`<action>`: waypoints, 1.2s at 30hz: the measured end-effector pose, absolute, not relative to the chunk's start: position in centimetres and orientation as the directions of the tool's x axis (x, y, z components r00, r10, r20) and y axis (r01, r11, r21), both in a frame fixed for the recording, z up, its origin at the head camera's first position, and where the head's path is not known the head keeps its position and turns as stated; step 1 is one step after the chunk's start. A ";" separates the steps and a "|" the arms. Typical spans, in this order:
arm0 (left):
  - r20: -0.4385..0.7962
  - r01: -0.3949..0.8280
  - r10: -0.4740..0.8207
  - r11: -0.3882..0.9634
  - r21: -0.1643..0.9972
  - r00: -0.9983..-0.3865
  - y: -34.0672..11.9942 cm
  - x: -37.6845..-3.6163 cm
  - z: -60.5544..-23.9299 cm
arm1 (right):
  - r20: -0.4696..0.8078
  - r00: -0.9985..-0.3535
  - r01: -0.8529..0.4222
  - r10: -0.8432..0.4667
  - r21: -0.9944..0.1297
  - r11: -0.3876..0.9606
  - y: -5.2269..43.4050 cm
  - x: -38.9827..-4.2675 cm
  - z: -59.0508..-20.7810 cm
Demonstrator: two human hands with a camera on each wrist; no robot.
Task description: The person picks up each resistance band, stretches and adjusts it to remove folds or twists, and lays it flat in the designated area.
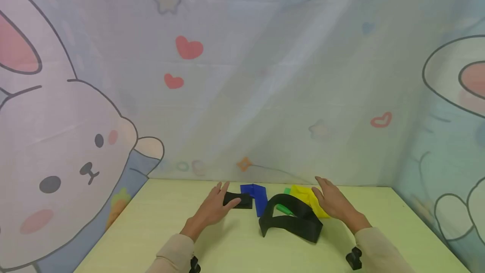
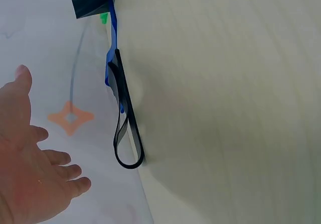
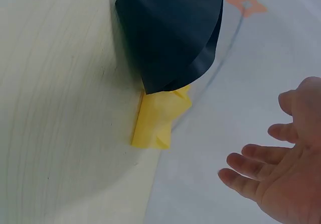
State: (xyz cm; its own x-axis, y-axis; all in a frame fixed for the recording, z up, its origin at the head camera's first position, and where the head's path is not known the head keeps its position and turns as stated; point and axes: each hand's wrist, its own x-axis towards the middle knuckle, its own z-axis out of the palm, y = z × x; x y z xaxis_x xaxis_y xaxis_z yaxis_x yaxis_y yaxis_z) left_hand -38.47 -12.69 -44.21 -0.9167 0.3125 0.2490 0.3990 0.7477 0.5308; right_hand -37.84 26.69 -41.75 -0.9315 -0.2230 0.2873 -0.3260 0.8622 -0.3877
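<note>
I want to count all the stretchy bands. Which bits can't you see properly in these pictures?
- Green band: head view, mostly hidden under the big black band and the yellow band.
- Blue band: left wrist view, seen edge-on only, as a thin strip.
- Small black band: head view, partly covered by the left hand.
- Yellow band: right wrist view, its top hidden by the big black band.
- Right hand: right wrist view, cut off by the frame edge.

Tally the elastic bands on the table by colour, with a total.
Black bands: 2, a small one and a large loop
Blue band: 1
Yellow band: 1
Green band: 1, mostly hidden
Total: 5
</note>
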 end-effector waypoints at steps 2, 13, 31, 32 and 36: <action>0.242 0.391 0.308 0.740 0.547 -0.920 -12.4 -38.4 -44.2 | 0.294 -0.933 -0.320 -0.209 -0.407 0.855 26.6 -37.9 -41.7; 0.229 0.411 0.355 0.609 0.679 -0.906 -10.6 -38.1 -43.7 | 0.265 -0.955 -0.259 -0.134 -0.525 0.810 26.5 -38.4 -41.7; 0.162 0.353 0.404 0.457 0.816 -0.900 -9.1 -37.6 -43.9 | -0.061 -0.998 0.028 -0.029 -0.763 0.646 26.0 -38.9 -42.9; 0.155 0.353 0.415 0.458 0.816 -0.896 -9.0 -37.7 -44.0 | -0.068 -0.997 0.031 -0.033 -0.762 0.646 25.9 -38.8 -42.9; 0.126 0.356 0.460 0.455 0.816 -0.879 -8.4 -37.7 -44.3 | -0.093 -0.995 0.039 -0.047 -0.747 0.663 25.8 -39.0 -43.3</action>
State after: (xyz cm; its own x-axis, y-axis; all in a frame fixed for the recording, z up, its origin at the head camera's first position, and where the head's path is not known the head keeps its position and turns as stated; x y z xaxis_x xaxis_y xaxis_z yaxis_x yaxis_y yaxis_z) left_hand -37.69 -8.42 -44.34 -0.8790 0.4598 0.1264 0.3556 0.4552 0.8163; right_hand -38.98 25.76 -43.30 -0.9946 -0.0465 -0.0932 0.0390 0.6633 -0.7473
